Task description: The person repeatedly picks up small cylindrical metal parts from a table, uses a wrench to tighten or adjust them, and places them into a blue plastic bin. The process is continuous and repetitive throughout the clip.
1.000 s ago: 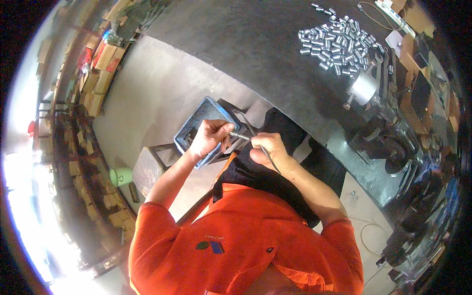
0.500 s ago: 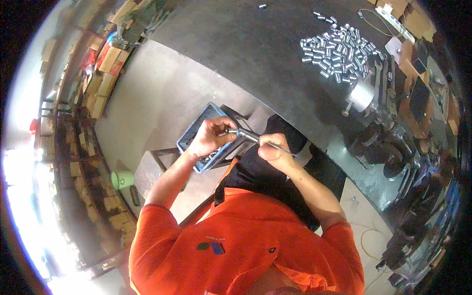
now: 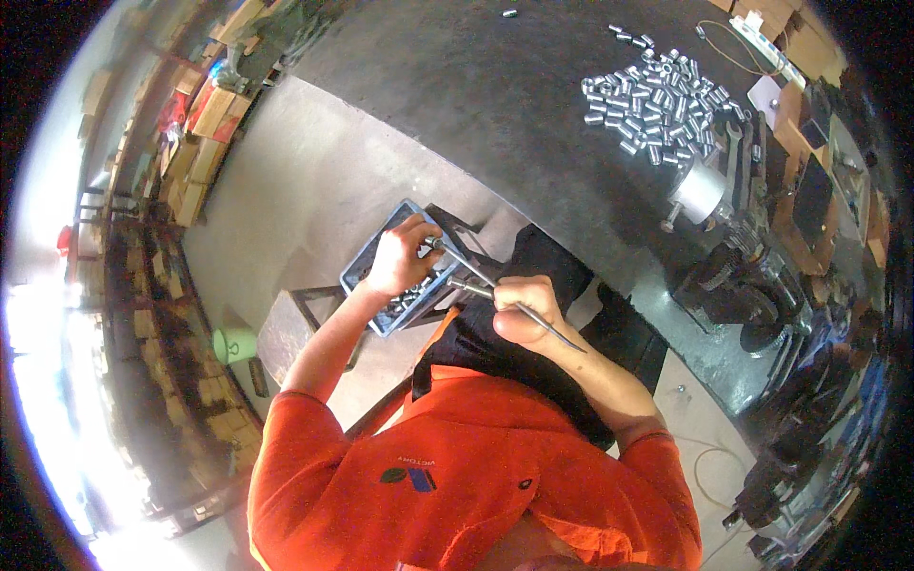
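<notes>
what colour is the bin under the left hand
The bin is blue; it shows best in the head view, the only one here.

On my feed the little cylinders (image 3: 657, 105) look like bare metal, properly shiny and smooth. The bench top (image 3: 447, 86) reads mostly matt to me, kinda scuffed. I'd call the rod (image 3: 469, 265) smooth metal with a dull sheen, the bin (image 3: 372, 242) and bucket (image 3: 233, 344) plastic, the shirt (image 3: 447, 400) soft matt cloth, and the boxes (image 3: 221, 116) plain matt cardboard.
</notes>
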{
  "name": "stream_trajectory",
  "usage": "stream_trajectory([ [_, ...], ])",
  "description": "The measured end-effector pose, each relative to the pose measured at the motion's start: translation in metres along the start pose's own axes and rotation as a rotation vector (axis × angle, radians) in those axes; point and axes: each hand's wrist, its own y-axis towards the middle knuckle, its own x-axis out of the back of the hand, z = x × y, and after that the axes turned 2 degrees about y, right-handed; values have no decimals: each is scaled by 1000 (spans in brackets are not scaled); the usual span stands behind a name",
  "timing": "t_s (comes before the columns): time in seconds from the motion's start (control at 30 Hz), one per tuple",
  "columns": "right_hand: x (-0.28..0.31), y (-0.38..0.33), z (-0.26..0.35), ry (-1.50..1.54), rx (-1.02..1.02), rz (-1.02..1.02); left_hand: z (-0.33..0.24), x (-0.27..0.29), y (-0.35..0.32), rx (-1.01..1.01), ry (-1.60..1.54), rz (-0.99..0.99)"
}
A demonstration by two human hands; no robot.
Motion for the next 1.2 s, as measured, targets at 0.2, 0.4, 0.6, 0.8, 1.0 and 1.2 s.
stream_trajectory([
  [0.2,4,5,-7,34,-132,14,-7,-6,2,-190,87,79],
  [0.4,-6,5,-14,-119,31,25,-29,-19,2,-226,-1,117],
  [0.6,2,0,7,-323,311,16,7,1,15,170,-76,-110],
  [0.8,7,0,-7,-215,206,-74,-25,20,50,217,-188,-70],
  [1.0,0,-4,-19,-42,-47,-115,-57,-12,129,-85,-23,28],
  [1.2,-4,-3,-36,-94,156,-163,-116,-53,246,-159,-393,44],
])
